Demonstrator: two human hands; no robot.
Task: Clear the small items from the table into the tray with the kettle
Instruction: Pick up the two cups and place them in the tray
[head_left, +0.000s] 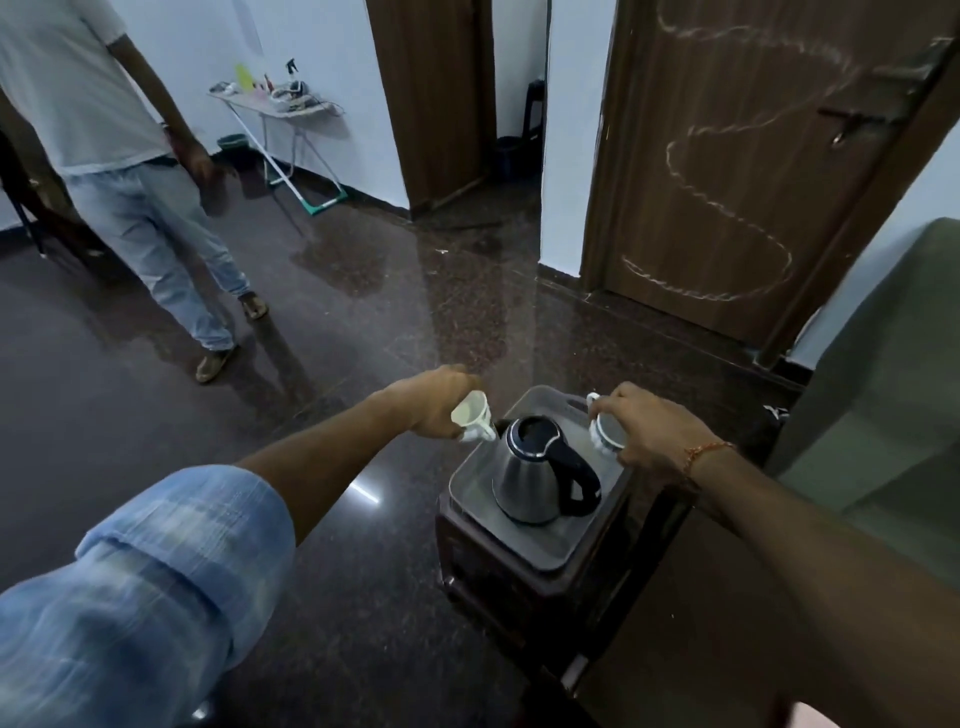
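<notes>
left hand fingers clamped on a tilted white cup, just left of the tray; right hand fingers clamped on a second cup over the tray's far right; kettle upright in tray, on a small dark desk

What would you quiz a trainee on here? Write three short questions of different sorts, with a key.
1. True or false: the kettle lies on its side in the tray.
2. Which hand's cup is over the tray? A) left hand B) right hand C) neither
3. Fill in: each grip holds a white ____.

Key:
1. False; it stands upright.
2. B; the right cup is above the tray's far right corner, while the left cup is beyond the tray's left edge.
3. cup
</notes>
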